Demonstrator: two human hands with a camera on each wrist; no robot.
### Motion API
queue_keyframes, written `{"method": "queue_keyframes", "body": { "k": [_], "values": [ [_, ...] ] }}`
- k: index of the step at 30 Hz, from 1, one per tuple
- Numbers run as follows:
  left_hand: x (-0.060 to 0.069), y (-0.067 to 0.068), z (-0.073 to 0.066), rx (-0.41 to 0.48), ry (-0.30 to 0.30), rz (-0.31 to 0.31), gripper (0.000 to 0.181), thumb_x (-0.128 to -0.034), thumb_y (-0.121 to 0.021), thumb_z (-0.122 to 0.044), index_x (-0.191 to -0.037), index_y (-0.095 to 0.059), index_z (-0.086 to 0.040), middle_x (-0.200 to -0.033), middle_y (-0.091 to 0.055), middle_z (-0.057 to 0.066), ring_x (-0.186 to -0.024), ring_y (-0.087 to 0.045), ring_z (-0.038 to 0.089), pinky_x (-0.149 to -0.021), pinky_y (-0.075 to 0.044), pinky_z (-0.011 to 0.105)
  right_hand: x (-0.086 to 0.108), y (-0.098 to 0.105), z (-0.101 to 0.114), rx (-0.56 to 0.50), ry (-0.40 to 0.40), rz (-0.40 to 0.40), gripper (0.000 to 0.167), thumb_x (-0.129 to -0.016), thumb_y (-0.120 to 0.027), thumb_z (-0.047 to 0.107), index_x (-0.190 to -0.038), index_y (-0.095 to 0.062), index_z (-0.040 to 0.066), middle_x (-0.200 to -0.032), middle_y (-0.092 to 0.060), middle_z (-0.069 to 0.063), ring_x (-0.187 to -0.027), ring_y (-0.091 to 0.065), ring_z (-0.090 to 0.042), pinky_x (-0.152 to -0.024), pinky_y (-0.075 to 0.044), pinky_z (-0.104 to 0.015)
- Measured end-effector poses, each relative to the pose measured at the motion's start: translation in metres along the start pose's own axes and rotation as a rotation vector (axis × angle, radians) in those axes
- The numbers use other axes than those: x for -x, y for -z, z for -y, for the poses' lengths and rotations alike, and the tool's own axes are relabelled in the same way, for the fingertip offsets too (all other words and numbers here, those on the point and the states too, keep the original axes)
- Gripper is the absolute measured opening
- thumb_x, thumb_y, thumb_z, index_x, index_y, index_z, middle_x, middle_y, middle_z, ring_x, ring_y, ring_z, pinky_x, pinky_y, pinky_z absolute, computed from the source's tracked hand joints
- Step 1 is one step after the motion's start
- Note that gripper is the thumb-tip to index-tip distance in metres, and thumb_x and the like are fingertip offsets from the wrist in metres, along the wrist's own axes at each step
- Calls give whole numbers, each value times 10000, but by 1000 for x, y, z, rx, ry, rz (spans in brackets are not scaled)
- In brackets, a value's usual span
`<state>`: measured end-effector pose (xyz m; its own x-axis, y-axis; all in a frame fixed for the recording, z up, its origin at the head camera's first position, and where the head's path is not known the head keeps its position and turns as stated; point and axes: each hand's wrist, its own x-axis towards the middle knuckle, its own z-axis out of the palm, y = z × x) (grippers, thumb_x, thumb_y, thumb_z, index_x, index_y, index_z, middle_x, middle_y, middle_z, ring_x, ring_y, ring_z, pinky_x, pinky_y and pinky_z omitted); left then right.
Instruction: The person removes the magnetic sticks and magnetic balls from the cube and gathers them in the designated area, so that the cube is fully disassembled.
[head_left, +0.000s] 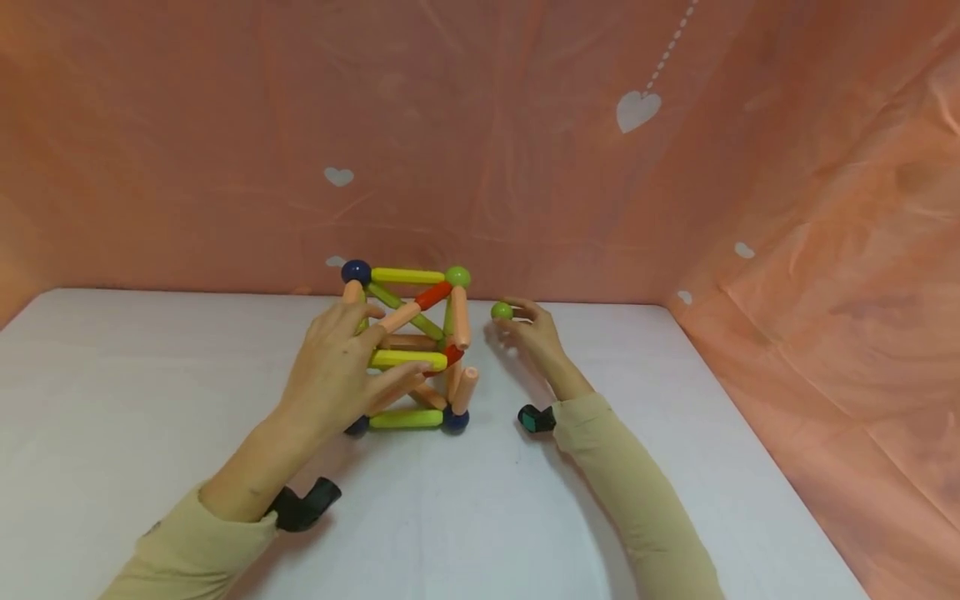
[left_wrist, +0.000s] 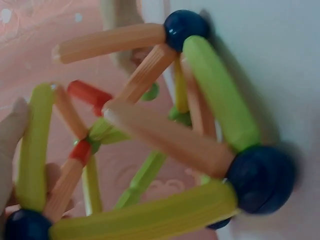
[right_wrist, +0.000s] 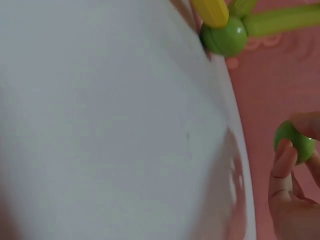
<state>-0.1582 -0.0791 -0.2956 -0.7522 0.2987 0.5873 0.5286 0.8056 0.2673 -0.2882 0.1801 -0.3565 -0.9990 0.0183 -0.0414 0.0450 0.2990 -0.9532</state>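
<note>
A frame of building sticks (head_left: pixel 407 418) and balls stands upright on the table, with yellow, green, peach and red sticks. Dark blue balls (head_left: pixel 455 420) and green balls join them at corners. My left hand (head_left: pixel 330 362) reaches over the frame's left side and pinches a yellow stick (left_wrist: pixel 34 145), thumb on one side and fingers on the other. To the right of the frame, my right hand (head_left: pixel 538 337) pinches a loose green ball (right_wrist: pixel 286 132) between thumb and fingers, apart from the frame. Two peach sticks (head_left: pixel 466 390) at the frame's right side have free ends.
The white tabletop (head_left: pixel 465 517) spreads around the frame. An orange-pink cloth (head_left: pixel 487 150) with white hearts hangs behind it and along the right side. A black wrist camera (head_left: pixel 303 505) sits on the left wrist, another wrist camera (head_left: pixel 535 418) on the right.
</note>
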Motion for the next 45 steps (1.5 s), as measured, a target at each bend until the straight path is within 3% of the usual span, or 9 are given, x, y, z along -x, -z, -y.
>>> {"method": "queue_keyframes", "body": {
  "k": [4, 10, 16, 24, 30, 32, 34, 39, 45],
  "values": [
    [-1, 7, 1, 19, -8, 106, 429, -746, -802, -388, -838, -643, 0, -1014, -586, 144, -1006, -515, 314, -930, -411, 505, -8, 1, -4, -6, -22, -7, 460, -853, -647, 30, -1304, -560, 35, -1215, -579, -218, -733, -612, -145, -649, -507, -213],
    [-4, 18, 6, 138, 15, 276, 334, -824, -761, -259, -965, -616, 7, -1126, -572, 157, -1111, -469, 335, -1015, -359, 518, -14, 3, -11, 50, -82, -3, 466, -865, -651, 2, -1318, -543, 23, -1229, -582, -245, -728, -615, -115, -674, -520, -198],
    [-2, 28, 12, 208, 7, 345, 249, -888, -694, -235, -1014, -638, -28, -1319, -527, 194, -1233, -441, 383, -979, -420, 564, -12, 4, -14, 33, -47, 30, 484, -877, -628, -34, -1344, -502, -16, -1261, -551, -285, -776, -641, -114, -737, -555, -216],
    [1, 24, 16, 265, 39, 300, 298, -891, -684, -230, -1108, -664, -27, -1377, -496, 225, -1354, -330, 425, -1061, -285, 640, -9, 8, -12, 55, -40, 58, 564, -884, -621, 18, -1418, -444, 44, -1322, -533, -252, -773, -634, -93, -648, -504, -170],
    [6, 20, 15, 309, 55, 226, 336, -874, -702, -218, -1143, -670, -20, -1348, -527, 227, -1362, -324, 411, -1037, -304, 655, 8, 6, -3, 115, -11, -32, 570, -879, -654, 165, -1410, -461, 87, -1361, -515, -198, -908, -662, -294, -691, -519, -254],
    [7, 20, 15, 316, 67, 214, 328, -871, -705, -204, -1139, -673, -19, -1350, -527, 226, -1362, -327, 408, -1036, -305, 655, 16, 1, 3, 55, 32, -69, 499, -897, -640, 188, -1364, -511, 68, -1300, -564, -196, -944, -651, -349, -692, -525, -285],
    [8, 19, 15, 320, 69, 199, 314, -866, -709, -190, -1128, -678, -20, -1345, -532, 221, -1362, -331, 404, -1037, -309, 650, 24, -6, 12, -31, 73, -81, 445, -915, -629, 215, -1319, -550, 45, -1227, -609, -200, -931, -658, -323, -721, -533, -325],
    [9, 17, 14, 334, 63, 156, 277, -849, -725, -150, -1087, -692, -13, -1314, -557, 219, -1353, -346, 397, -1030, -325, 645, 41, -22, 32, -213, 127, -34, 433, -930, -636, 246, -1289, -556, 17, -1153, -638, -213, -836, -699, -170, -852, -545, -416],
    [9, 11, 12, 359, 63, 119, 251, -835, -736, -115, -1053, -700, 3, -1289, -570, 227, -1338, -359, 401, -1027, -325, 649, 54, -33, 48, -221, 171, -14, 436, -921, -651, 246, -1297, -547, 51, -1188, -627, -161, -815, -690, -155, -808, -566, -375]
  ]
}}
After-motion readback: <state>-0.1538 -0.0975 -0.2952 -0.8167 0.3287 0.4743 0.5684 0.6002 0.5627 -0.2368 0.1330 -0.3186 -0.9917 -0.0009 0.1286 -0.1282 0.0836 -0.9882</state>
